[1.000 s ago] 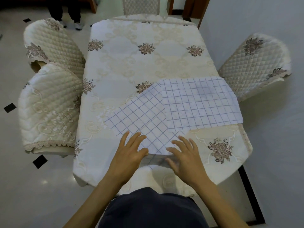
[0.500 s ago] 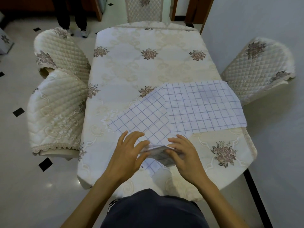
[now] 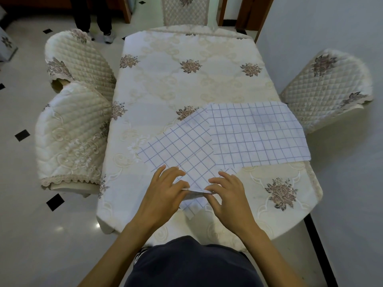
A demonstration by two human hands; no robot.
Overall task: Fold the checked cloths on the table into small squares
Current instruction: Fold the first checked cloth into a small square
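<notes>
Near checked cloth (image 3: 182, 150) lies diamond-wise at near end of table (image 3: 186, 83), near corner lifted into raised fold. Left hand (image 3: 165, 191) pinches left end of fold, fingers on top. Right hand (image 3: 228, 195) pinches right end, fingers curled over edge. Second checked cloth (image 3: 257, 133) lies flat to right, overlapping first at edge, reaching table's right side beside quilted chair (image 3: 325, 88).

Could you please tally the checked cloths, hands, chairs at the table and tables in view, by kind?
Checked cloths: 2, near cloth and right cloth
Hands: 2, left hand and right hand, both pinching the near cloth
Quilted chairs: 4
Table: 1
Total: 9
</notes>
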